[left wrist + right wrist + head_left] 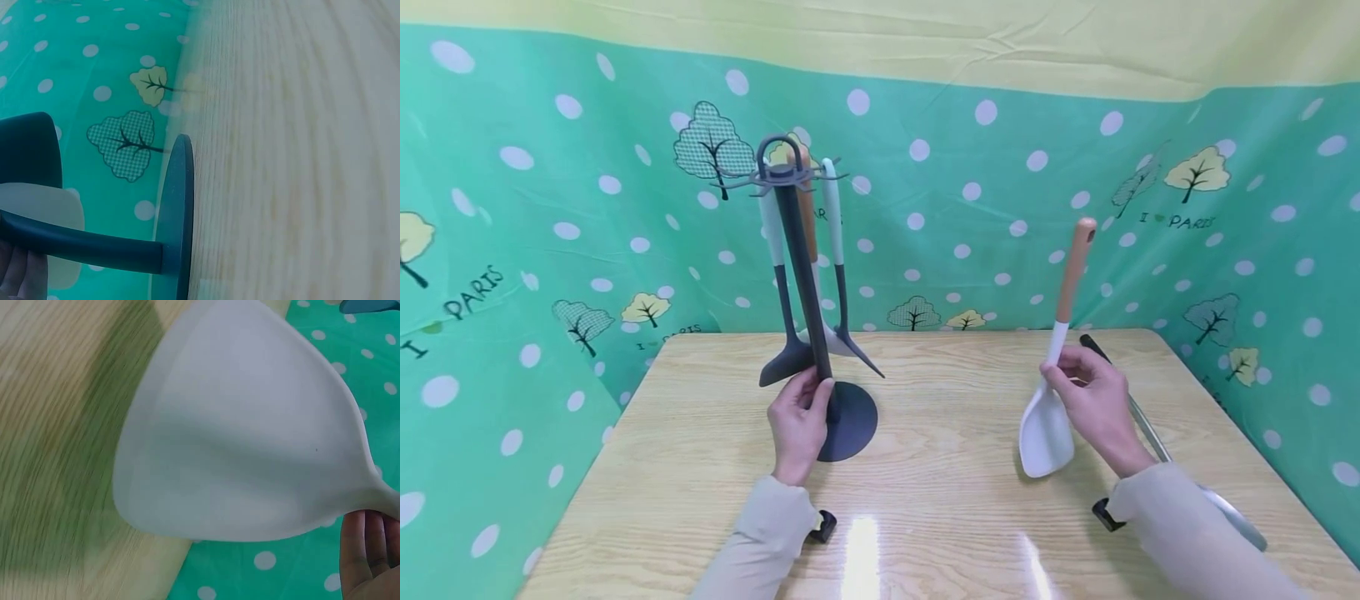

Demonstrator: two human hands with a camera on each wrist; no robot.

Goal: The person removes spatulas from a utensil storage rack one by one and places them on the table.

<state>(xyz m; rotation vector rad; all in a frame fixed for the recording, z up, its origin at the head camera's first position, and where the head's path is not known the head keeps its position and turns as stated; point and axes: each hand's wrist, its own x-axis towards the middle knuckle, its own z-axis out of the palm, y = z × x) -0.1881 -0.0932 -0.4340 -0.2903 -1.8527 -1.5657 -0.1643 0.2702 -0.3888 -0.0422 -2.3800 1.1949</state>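
My left hand point(800, 423) grips the pole of a black utensil stand point(853, 425) low down, just above its round base. Several utensils hang from the stand's hooks. Among them are a black-headed utensil point(788, 360) and a thin black turner point(842, 308), both with mint handles, and a white-headed one with a wooden handle point(807, 221) behind the pole. On the right, my right hand point(1093, 400) pinches the white neck of a spatula point(244, 425) with a wooden handle. It is held upright, head down, over the table and apart from the stand.
A metal utensil with a black handle point(1095, 347) lies on the wooden table point(947, 417) at the right, partly hidden by my right forearm. Behind the table hangs a green dotted cloth point(925, 225), with more of it along both sides.
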